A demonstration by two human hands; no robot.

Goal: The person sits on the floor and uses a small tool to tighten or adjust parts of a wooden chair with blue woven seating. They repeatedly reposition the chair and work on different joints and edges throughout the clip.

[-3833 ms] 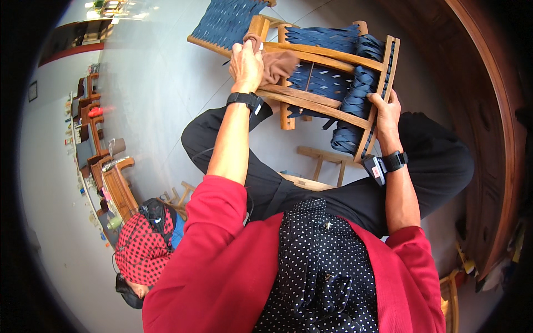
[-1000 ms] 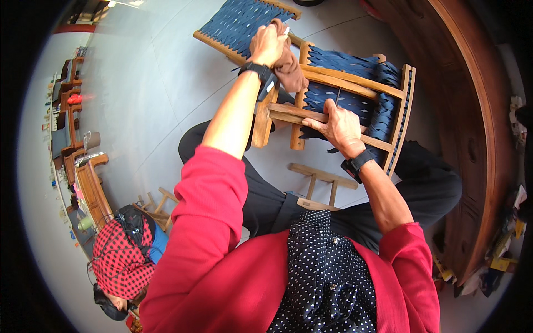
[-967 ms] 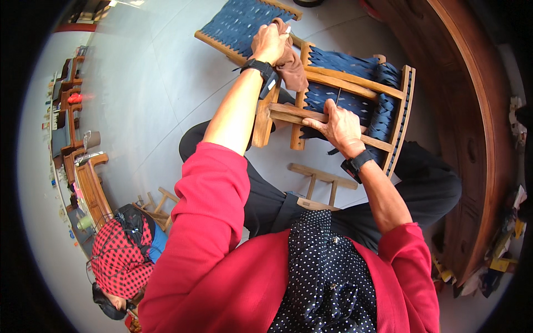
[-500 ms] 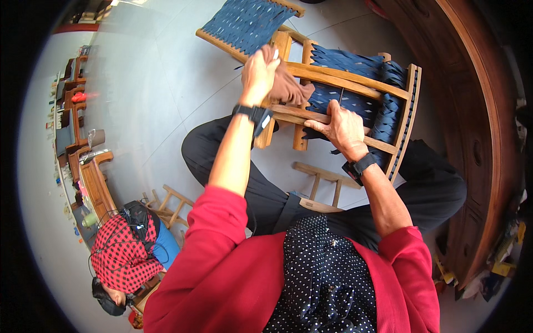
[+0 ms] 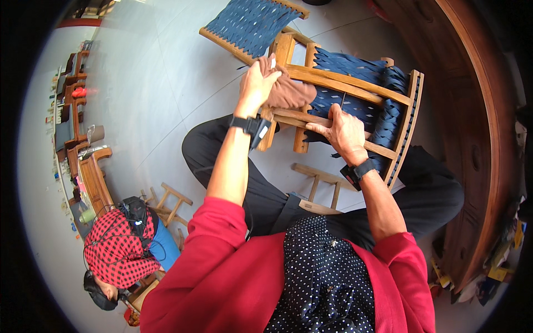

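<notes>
A wooden chair frame [image 5: 415, 111] with blue woven strapping [image 5: 250, 26] lies tipped over in front of my knees. My left hand [image 5: 257, 89] is closed around a bunched brown cloth [image 5: 290, 91], which rests against the near rail's left end and the joint there. Further right, my right hand [image 5: 346, 133] grips the same near rail, its thumb stretched along the wood and its fingers curled over the top. A thin dark rod [image 5: 343, 99] shows just above those fingers; whether they touch it I cannot tell.
Below the chair, between my legs, stands a small wooden stool frame [image 5: 319, 176]. Dark wooden furniture [image 5: 469, 111] lines the right side. At lower left a person in a red checked top [image 5: 119, 241] bends beside another wooden frame [image 5: 173, 202]. Shelving and a bench [image 5: 94, 177] run along the left.
My left hand and the cloth have shifted slightly down along the joint. The right hand keeps its hold on the rail. The person at lower left has moved a little left.
</notes>
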